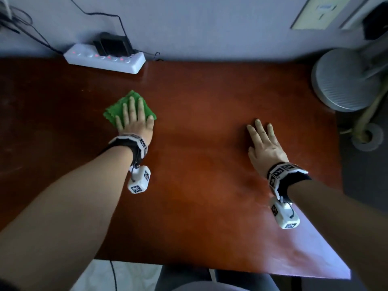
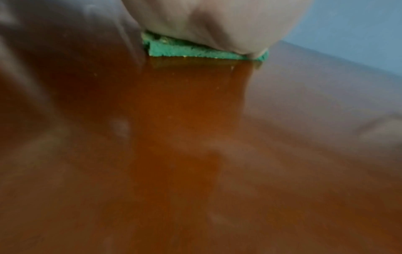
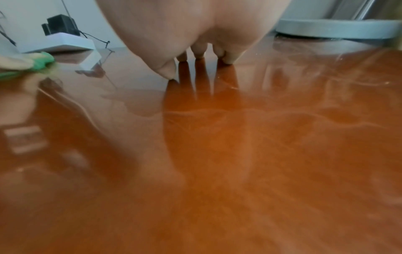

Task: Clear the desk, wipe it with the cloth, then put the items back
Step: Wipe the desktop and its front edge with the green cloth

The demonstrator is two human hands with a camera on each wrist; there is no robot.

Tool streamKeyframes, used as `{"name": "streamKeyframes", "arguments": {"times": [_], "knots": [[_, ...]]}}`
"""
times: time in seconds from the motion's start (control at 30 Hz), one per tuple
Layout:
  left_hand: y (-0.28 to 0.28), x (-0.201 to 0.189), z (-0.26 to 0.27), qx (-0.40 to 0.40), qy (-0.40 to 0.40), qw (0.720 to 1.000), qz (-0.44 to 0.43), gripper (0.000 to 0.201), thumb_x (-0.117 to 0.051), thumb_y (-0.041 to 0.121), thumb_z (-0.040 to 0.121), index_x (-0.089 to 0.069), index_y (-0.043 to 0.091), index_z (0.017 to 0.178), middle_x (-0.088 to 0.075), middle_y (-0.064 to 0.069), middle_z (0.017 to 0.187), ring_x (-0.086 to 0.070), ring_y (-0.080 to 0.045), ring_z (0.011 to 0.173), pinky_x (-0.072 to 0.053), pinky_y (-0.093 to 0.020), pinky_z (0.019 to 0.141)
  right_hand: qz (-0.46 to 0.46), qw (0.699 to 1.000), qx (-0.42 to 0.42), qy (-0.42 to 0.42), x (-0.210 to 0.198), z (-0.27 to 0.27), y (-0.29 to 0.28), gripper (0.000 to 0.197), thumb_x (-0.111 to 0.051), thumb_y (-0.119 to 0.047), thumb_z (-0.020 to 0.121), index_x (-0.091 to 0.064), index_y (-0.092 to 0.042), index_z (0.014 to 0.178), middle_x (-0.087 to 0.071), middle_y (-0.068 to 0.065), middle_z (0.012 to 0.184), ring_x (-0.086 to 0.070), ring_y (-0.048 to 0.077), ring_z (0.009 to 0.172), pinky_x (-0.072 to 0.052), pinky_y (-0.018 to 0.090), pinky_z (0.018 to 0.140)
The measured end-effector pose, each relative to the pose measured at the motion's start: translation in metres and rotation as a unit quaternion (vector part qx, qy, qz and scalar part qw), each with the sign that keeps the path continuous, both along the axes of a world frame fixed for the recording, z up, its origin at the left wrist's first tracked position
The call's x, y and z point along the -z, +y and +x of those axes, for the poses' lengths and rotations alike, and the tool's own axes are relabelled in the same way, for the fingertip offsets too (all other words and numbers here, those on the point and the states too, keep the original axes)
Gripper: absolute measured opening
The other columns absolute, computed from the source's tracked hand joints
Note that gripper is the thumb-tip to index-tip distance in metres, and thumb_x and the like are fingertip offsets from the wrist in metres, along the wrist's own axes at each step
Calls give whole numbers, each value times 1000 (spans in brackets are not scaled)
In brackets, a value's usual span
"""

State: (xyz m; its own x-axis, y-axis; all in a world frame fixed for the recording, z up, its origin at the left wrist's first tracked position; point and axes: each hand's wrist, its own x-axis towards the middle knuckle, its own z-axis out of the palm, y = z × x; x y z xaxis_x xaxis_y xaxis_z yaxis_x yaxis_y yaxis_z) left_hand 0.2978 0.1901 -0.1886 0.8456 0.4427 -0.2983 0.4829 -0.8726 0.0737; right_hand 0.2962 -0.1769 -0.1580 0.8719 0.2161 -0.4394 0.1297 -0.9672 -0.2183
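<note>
A folded green cloth [image 1: 112, 112] lies on the reddish-brown desk [image 1: 199, 114], left of centre. My left hand [image 1: 134, 116] presses flat on it with straight fingers. In the left wrist view the cloth's edge [image 2: 195, 52] shows under my palm [image 2: 217, 22]. My right hand [image 1: 263, 141] rests flat on the bare desk to the right, fingers spread and holding nothing. Its fingertips [image 3: 200, 55] touch the glossy desk [image 3: 217, 154] in the right wrist view, where the cloth [image 3: 42, 62] appears at the far left.
A white power strip [image 1: 105, 58] with a black adapter [image 1: 113, 46] sits at the desk's back left edge by the wall. A grey round lamp base [image 1: 344, 80] stands at the back right corner. A cable [image 1: 113, 274] hangs below the front edge.
</note>
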Motion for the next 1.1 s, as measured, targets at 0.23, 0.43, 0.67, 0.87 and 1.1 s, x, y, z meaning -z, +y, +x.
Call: {"name": "streamKeyframes", "arguments": {"times": [0.23,0.43,0.67,0.87,1.1], "knots": [[-161,1,30,297,-54,953,-29,66,-33,48,97,-12,28,156,-6,5,164,-5,-21,151,-4,-49,120,-3,999,40,-8,-1,5,14,67,-41,-24,98,-10,-26,157,5,-4,165,7,29,151,-5,39,123],[-137,3,78,231,-53,971,-38,65,-31,47,99,-7,29,157,-1,7,164,-2,-18,151,-3,-49,120,-19,999,-14,-33,1,21,42,68,-39,-26,99,-4,-21,158,10,-2,164,9,24,151,3,38,123],[2,13,59,15,-60,998,6,63,-27,46,100,-5,28,157,0,5,164,-3,-18,151,-3,-50,119,-6,999,-50,-7,-6,56,112,60,-30,-33,103,-9,-19,157,17,-2,163,12,23,150,4,38,122],[-28,12,89,-23,-59,998,-12,65,-29,44,99,-5,25,157,0,2,164,-1,-21,151,-2,-54,119,5,999,-36,25,-9,68,123,59,-29,-33,104,-7,-22,158,10,-2,164,7,23,151,0,39,123],[-33,12,121,24,-69,997,-15,65,-28,45,100,-4,26,157,3,4,164,1,-20,151,-1,-51,120,5,999,-24,22,-7,65,125,61,-32,-34,103,-5,-24,157,9,-4,164,9,21,151,1,37,123]]}}
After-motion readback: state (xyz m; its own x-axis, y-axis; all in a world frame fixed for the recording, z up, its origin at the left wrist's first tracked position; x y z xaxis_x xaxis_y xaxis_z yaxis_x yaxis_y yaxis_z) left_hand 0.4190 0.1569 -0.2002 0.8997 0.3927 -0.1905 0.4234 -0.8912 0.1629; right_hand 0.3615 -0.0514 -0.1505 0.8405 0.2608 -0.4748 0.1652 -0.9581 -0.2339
